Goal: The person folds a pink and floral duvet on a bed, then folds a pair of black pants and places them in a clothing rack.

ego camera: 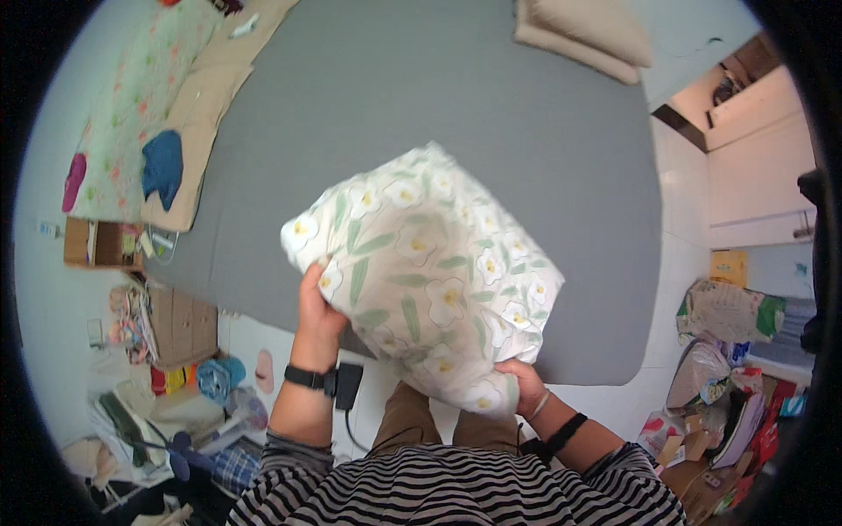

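Observation:
A pillow in a white cover with white flowers and green leaves (421, 263) is held up in front of me, tilted, above the near edge of a bed with a grey sheet (421, 85). My left hand (321, 306) grips its left edge, the thumb on top and the fingers hidden beneath. Its lower right corner is in my right hand (523, 388), where the fabric is bunched.
Folded beige bedding (582, 36) lies at the bed's far right corner. Along the left are a beige mat (204, 118) and a blue cloth (162, 167). Bags and cartons (691, 447) crowd the floor at right; a blue bin (219, 380) stands left.

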`<state>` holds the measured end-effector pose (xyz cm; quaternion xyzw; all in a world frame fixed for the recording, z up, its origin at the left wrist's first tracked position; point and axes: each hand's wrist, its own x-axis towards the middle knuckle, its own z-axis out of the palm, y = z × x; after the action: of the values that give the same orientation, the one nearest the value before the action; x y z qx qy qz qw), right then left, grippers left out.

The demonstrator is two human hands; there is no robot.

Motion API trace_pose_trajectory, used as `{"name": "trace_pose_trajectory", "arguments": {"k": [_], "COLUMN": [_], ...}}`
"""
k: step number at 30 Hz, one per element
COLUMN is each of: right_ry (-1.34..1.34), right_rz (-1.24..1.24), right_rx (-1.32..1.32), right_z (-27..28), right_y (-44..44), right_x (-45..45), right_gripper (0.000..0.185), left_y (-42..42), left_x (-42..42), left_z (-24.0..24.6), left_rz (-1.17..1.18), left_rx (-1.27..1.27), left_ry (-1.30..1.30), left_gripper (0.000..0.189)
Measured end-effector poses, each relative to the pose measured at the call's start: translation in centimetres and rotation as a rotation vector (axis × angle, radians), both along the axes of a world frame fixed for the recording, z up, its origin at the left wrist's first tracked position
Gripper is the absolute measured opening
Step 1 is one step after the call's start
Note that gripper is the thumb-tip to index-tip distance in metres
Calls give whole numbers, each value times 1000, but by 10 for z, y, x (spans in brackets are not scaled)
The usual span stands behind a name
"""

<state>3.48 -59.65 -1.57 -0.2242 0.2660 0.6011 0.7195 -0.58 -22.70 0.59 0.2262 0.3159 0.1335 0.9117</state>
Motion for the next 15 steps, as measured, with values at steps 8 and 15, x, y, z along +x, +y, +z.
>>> {"name": "trace_pose_trajectory", "arguments": {"k": [8,15], "right_ry": [-201,-291], "right_rz": [-259,-478], "right_rx": [-50,-127], "right_z": [120,179], "right_y": [-87,-103], "right_x": [77,46], "right_gripper": [35,31], "left_y": [-50,-39], "left_x": [-17,-14], "left_z": [101,138], "left_rz": [-123,-314], "left_rx": [-8,277], "left_ry": [190,203], "left_gripper": [40,32]}}
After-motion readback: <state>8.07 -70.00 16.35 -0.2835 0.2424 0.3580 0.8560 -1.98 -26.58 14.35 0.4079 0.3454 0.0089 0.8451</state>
